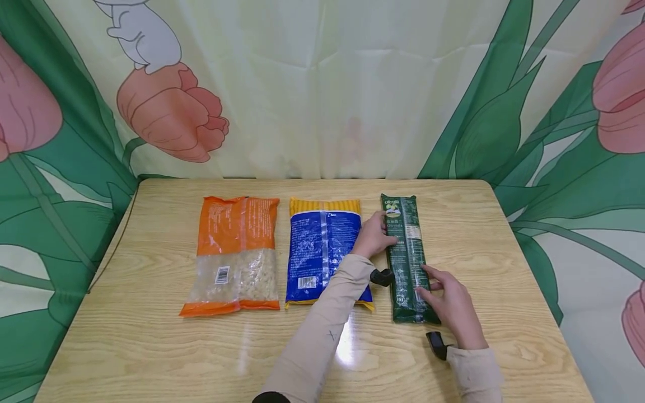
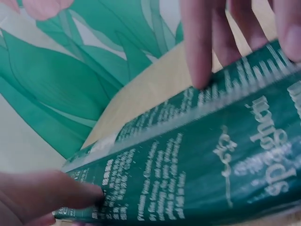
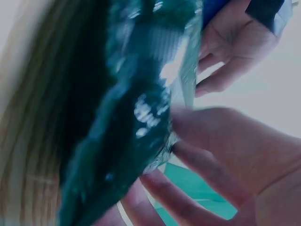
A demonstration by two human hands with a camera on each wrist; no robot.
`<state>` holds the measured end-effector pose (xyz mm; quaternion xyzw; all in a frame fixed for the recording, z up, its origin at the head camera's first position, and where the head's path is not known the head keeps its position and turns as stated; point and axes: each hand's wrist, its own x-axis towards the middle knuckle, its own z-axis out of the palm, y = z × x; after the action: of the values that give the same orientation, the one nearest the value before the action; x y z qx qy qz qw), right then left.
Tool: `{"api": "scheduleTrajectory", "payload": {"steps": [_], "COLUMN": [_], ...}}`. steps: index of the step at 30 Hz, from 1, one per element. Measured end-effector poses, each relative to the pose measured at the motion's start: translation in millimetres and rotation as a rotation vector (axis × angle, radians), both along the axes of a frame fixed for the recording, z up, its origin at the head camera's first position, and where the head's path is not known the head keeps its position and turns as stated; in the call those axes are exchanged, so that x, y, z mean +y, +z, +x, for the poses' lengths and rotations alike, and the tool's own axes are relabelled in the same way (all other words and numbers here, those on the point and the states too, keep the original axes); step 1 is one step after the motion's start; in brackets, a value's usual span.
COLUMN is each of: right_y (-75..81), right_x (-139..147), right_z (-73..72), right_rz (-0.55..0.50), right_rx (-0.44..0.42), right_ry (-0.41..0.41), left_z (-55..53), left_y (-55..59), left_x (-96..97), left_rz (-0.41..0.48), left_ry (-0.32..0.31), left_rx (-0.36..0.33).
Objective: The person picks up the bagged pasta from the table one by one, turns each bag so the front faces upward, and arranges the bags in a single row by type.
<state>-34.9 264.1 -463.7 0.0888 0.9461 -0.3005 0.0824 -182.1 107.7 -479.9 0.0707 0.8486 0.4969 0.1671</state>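
Observation:
A green spaghetti pack (image 1: 406, 263) lies lengthwise on the table, its printed side up. My left hand (image 1: 373, 236) is at its upper left edge, thumb (image 2: 70, 195) touching the pack, the other fingers mostly hidden in the left wrist view. At the lower right edge, my right hand (image 1: 452, 302) touches the pack with thumb and fingertips, fingers fairly straight. The right wrist view shows the right thumb (image 3: 211, 127) against the pack's shiny wrapper (image 3: 136, 94). Just left of it lies a blue and yellow bag (image 1: 307, 246), partly covered by my left forearm.
An orange bag with a clear lower window (image 1: 237, 229) showing pale contents lies at the left of the wooden table (image 1: 151, 347). Behind the table's far edge hangs a flower-printed curtain (image 1: 322, 101). Small black wrist cameras (image 1: 383, 277) sit at both cuffs.

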Motion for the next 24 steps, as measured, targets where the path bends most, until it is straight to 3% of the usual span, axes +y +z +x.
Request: {"api": "scheduleTrajectory", "payload": {"steps": [6,12,18,24], "right_y": [-0.5,-1.7,-1.3,-0.5], "right_x": [3,9,15,17], "right_z": [-0.9,-0.1,0.6,0.8], "right_rz": [-0.073,-0.138,-0.225,-0.286], "right_rx": [-0.014,-0.019,-0.037,-0.026], "right_ry": [-0.005,0.0,-0.04,-0.047], "left_z": [-3.0,-1.2,1.0,1.4], "left_y": [1.5,2.6,0.6,-2.2], "left_x": [-2.0,-4.0,-2.7,-3.1], "left_rz": [0.049,0.28,0.505,0.614], "left_ry": [0.039,0.01,0.047,0.098], "left_rx": [-0.066,-0.236,-0.377,-0.421]}}
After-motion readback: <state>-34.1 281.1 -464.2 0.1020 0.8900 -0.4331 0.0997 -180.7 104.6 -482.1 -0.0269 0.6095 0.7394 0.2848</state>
